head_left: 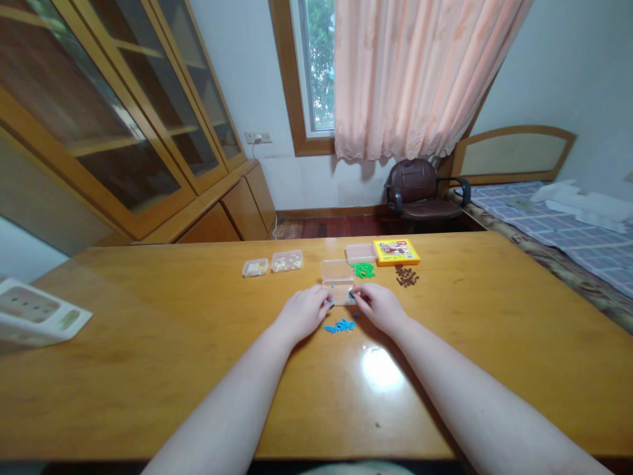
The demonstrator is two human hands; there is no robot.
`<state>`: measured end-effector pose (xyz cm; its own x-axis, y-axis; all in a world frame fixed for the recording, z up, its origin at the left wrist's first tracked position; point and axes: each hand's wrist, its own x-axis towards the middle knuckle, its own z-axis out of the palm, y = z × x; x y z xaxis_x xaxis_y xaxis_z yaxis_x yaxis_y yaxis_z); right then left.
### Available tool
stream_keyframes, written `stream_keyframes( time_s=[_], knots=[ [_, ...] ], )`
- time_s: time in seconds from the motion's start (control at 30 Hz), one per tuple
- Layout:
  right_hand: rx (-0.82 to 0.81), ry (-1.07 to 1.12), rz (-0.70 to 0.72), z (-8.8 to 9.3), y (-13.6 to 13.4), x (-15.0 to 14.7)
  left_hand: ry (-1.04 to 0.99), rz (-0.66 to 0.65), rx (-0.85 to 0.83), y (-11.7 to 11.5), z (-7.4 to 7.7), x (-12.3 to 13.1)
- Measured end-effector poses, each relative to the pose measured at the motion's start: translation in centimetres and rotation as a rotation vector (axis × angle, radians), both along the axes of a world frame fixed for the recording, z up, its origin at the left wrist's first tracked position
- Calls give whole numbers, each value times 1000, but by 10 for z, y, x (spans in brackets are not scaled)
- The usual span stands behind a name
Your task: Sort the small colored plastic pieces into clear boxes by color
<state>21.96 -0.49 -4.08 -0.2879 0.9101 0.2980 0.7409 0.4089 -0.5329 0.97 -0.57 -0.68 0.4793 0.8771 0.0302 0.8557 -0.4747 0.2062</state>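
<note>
A small clear plastic box (341, 300) lies with its lid (338, 269) folded back, a few blue bits inside. At its left side is my left hand (307, 311), fingers closed; what they hold, if anything, is too small to make out. My right hand (382, 306) reaches over the right side, thumb and finger pinched at a small blue piece (351, 294). Just in front of the box, a loose pile of small blue pieces (340, 326) rests on the table, with one apart near my right hand.
Behind the box are green pieces (364, 270), another clear box (361, 253), a yellow box (397, 252) and brown pieces (406, 276). Farther left stand two clear boxes, one with pale pieces (287, 262), one smaller (255, 267). A white package (39, 313) sits at the table's left edge.
</note>
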Motion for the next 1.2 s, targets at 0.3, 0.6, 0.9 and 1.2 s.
stream_keyframes(
  time_s=[0.3,0.6,0.9,1.2],
  knots=[
    [-86,-4,263,9,-3,7,72,-76,-225,-10,4,0],
    [-136,-111,462,10,-8,1,-56,-171,-234,-7,-1,2],
    [-187,-110,570,10,-11,2,-34,-342,-394,-11,6,-2],
    [-104,-115,423,10,-6,3,-120,-372,-214,-7,-2,4]
  ],
)
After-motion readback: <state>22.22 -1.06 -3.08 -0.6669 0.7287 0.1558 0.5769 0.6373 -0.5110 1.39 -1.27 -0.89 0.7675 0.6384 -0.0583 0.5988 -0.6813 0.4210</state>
